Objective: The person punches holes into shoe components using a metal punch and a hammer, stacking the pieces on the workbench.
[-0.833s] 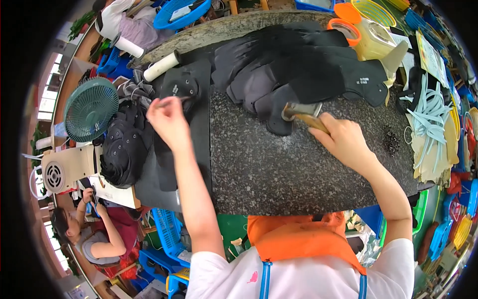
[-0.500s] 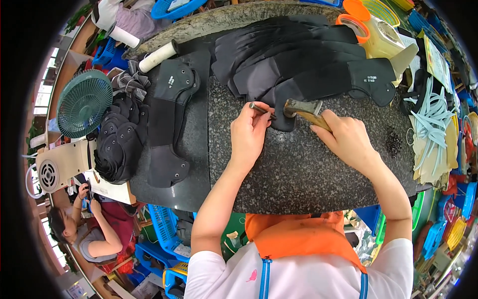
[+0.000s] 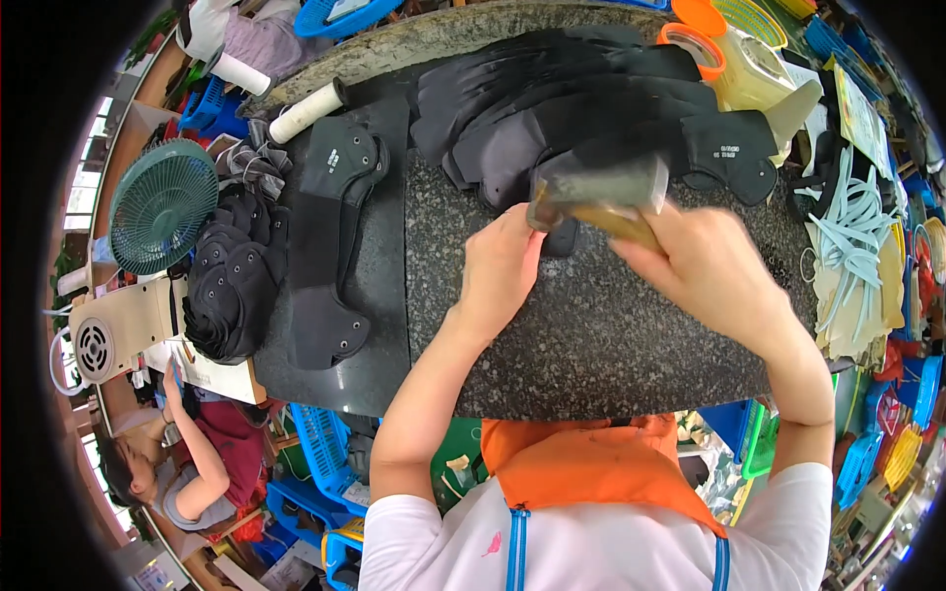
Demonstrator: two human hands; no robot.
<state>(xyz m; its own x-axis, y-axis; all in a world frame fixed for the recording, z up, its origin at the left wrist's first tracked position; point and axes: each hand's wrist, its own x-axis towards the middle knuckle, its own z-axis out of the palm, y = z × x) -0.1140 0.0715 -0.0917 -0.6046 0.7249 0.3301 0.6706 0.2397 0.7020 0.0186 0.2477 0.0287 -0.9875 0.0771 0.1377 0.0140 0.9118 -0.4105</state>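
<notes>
My right hand (image 3: 711,271) grips the wooden handle of a hammer (image 3: 603,189), whose head is blurred and raised over my left hand (image 3: 501,268). The left fingers are pinched together; the slim metal punch seen in them half a second ago is now mostly hidden behind the hammer head. Beneath sits the rounded end of a black fabric piece (image 3: 562,240), flat on the speckled stone slab (image 3: 581,345). Just beyond both hands a fanned stack of like black pieces (image 3: 562,94) covers the far part of the slab.
Finished-looking black pieces with metal eyelets (image 3: 330,246) lie left, near another pile (image 3: 235,281). A green fan (image 3: 163,207) and a white thread spool (image 3: 307,110) stand beyond. Pale blue strips (image 3: 847,236) hang at right. Another person (image 3: 192,453) sits lower left.
The hammer has risen and shifted left over my left hand, hiding the punch. My right hand has come up with it. The left hand stays nearly in place.
</notes>
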